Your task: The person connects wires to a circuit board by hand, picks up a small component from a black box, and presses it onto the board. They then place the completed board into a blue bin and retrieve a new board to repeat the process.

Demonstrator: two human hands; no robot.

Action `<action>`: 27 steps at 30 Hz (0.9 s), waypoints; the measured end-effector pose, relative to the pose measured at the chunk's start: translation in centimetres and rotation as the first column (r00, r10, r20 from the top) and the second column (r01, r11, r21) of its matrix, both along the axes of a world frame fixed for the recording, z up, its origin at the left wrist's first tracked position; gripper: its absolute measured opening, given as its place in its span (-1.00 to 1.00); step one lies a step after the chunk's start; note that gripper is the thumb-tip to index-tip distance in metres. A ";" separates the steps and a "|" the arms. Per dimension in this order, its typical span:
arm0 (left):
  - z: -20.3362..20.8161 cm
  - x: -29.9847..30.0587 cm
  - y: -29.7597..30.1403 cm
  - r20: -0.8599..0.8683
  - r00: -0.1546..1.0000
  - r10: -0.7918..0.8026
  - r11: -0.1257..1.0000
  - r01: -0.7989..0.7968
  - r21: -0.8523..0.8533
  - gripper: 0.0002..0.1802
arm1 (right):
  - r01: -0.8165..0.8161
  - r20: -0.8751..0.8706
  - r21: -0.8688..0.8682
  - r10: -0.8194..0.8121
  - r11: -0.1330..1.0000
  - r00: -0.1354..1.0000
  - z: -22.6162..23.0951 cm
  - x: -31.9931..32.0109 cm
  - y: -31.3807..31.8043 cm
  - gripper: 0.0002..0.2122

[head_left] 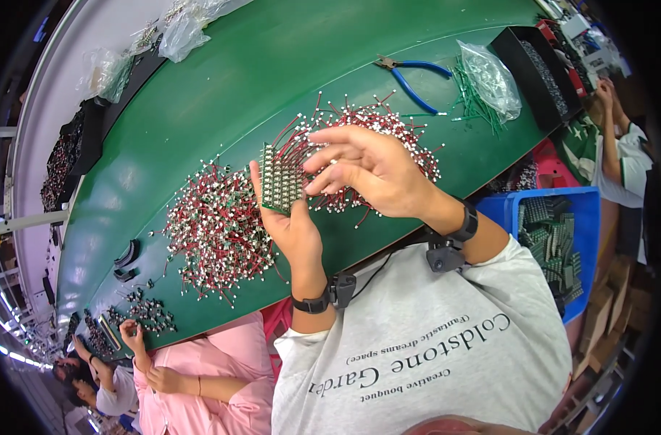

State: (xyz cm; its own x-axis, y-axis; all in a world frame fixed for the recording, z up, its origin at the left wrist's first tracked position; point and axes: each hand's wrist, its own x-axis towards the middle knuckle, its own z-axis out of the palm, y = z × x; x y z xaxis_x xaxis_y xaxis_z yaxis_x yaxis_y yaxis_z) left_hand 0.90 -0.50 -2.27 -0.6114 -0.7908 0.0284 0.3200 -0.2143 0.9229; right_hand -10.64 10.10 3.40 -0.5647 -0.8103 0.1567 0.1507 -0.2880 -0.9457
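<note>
My left hand (295, 230) grips a green circuit board panel (282, 181) by its lower edge and side, tilted up above the table. Rows of small pale parts cover the panel's face. Just right of the panel hovers my right hand (377, 172), its fingers bent and spread apart, fingertips near the panel's edge. No object shows in it. Behind and beneath the right hand lies a heap of red wires with white connectors (399, 130). Left of the panel is another heap of red-wired pieces with small green boards (218, 225).
Blue-handled cutters (416, 76) lie at the far side, beside green wires (472, 98) and a clear plastic bag (490, 76). A black bin (537, 72) stands at far right. A blue crate (591, 250) holds more panels. A co-worker in pink (214, 370) sits at left.
</note>
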 end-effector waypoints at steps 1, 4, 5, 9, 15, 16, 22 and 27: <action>0.2 -0.3 0.2 -0.034 0.999 0.013 1.000 -0.012 0.028 -0.13 | -0.056 0.075 -0.004 0.056 0.998 0.996 -0.2 -0.1 -0.2 -0.74; 0.3 -0.2 0.1 0.002 1.000 0.013 1.000 -0.013 0.001 -0.15 | -0.186 0.184 0.122 0.162 0.975 0.969 -1.2 -1.0 -0.8 -0.79; 0.2 -0.1 0.0 0.003 1.000 0.014 1.000 -0.014 0.001 -0.15 | -0.208 0.196 0.150 0.177 0.967 0.965 -0.9 -0.9 -0.8 -0.82; 0.3 0.1 -0.1 0.016 1.000 0.019 1.000 -0.019 0.018 -0.19 | -0.215 0.077 0.151 0.206 0.965 0.976 -1.4 -0.6 -0.8 -0.78; -0.1 0.1 -0.2 0.006 0.999 0.036 0.997 -0.036 0.070 -0.16 | -0.187 -0.054 0.147 0.197 0.971 0.979 -1.0 0.4 -0.5 -0.78; -0.3 0.2 -0.3 -0.008 1.000 0.028 0.998 -0.028 0.063 -0.15 | -0.187 -0.082 0.178 0.204 0.966 0.976 -1.0 0.5 -0.4 -0.80; -0.1 0.3 0.1 -0.033 0.999 -0.004 1.000 0.004 0.011 -0.15 | -0.096 -0.257 0.322 0.185 0.942 0.948 -0.3 0.3 -0.7 -0.91; -0.3 0.2 0.9 -0.020 0.999 0.030 0.998 -0.029 0.061 -0.63 | 0.165 -0.600 0.129 -0.055 0.978 0.798 -2.0 0.7 -1.9 -0.92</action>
